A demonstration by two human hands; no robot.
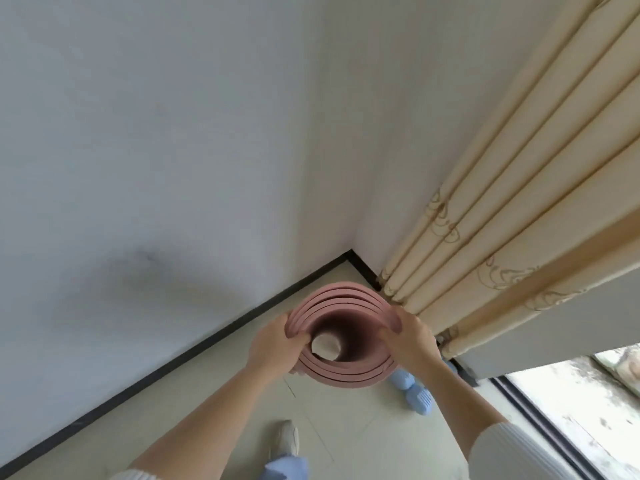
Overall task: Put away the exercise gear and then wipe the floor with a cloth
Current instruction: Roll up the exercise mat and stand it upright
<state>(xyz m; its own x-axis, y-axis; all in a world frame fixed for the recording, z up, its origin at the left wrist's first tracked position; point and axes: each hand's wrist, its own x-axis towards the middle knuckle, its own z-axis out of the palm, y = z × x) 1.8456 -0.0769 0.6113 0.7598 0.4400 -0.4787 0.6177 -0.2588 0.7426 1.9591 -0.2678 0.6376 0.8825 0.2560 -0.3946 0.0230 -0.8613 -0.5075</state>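
Room corner | left hand (277, 344) and right hand (407, 336) each curl over opposite rims of a rolled pink yoga mat (346, 306), gripping it on end, likely to keep the coil tight for stowing | cream curtain (502, 220) hangs just right; blue dumbbell (414, 389) on the floor (346, 438) crowds the mat's base

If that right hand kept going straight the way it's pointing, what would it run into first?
The rolled pink mat: the right hand grips its rim, fingers pointing into the hollow. Going on, it would probably meet the roll's far side, near the left hand, though depth is unclear.
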